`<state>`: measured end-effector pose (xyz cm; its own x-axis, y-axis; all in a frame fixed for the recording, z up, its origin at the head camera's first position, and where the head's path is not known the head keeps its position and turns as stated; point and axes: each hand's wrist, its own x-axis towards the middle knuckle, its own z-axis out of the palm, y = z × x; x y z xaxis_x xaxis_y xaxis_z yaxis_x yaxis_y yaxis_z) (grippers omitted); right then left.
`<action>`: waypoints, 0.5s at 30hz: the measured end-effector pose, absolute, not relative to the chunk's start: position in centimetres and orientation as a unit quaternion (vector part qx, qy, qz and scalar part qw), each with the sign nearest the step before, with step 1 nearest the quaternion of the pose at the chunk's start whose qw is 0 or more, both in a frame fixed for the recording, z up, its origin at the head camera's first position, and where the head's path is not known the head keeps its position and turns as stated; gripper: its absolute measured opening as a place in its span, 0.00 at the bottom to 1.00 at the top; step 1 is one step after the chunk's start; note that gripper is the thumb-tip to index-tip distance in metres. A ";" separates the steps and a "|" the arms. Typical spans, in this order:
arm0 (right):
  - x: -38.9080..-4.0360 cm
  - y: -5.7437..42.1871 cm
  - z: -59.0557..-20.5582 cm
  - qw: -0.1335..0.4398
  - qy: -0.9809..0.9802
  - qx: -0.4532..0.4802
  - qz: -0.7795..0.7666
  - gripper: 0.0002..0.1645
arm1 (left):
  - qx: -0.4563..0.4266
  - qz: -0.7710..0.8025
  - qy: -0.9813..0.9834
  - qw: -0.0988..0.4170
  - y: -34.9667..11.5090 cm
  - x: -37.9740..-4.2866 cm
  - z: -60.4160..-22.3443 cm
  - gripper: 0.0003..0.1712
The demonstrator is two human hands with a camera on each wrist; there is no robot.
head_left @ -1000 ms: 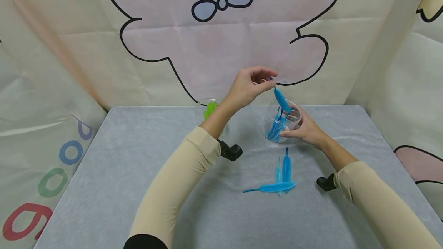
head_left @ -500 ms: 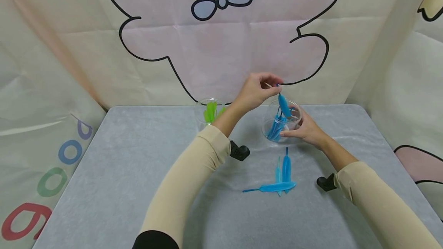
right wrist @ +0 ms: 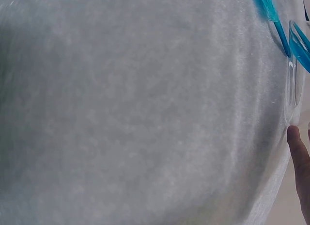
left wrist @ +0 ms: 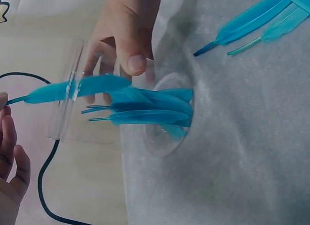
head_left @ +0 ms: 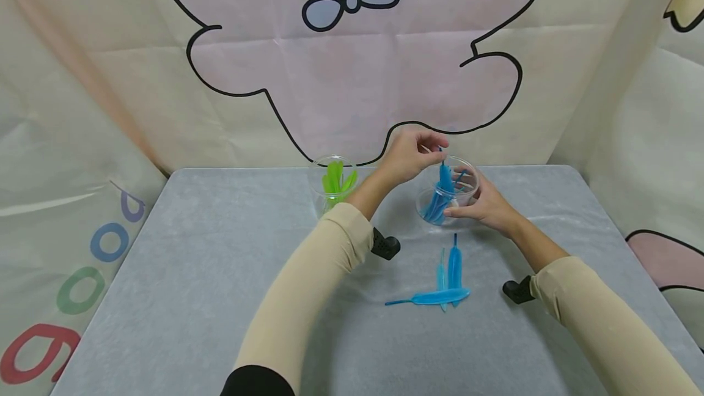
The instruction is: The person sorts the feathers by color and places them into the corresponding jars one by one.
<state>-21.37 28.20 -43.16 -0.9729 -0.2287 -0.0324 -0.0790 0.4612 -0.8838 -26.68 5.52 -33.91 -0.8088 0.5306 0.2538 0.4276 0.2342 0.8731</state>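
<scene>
A clear plastic cup with several blue feathers in it stands at the back of the table. My right hand grips this cup from the right, thumb on the near side and fingers behind. Above the rim, my left hand pinches one blue feather by its quill. That feather hangs with its vane down through the cup's mouth, over the other feathers. In the right wrist view only a fingertip of the right hand shows beside the cup's base.
A second clear cup holding green feathers stands left, partly behind the left forearm. On the grey-covered table, nearer me, lie three blue feathers, one lying crosswise over two others. A printed cloth hangs behind the table.
My left hand has moved right and down, lowering the pinched feather into the cup's mouth. The right hand and its cup have stayed in place. More of the green-feather cup now shows.
</scene>
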 end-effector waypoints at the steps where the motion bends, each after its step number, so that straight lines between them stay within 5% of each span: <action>1: -21.4 28.2 -43.2 0.072 0.851 -0.092 -0.512 0.54 | 0.306 0.535 0.786 0.047 5.6 -26.6 -34.0 0.10; 15: -21.4 28.3 -43.3 0.071 0.851 -0.095 -0.511 0.54 | 0.321 0.518 0.789 0.077 6.0 -25.9 -35.4 0.08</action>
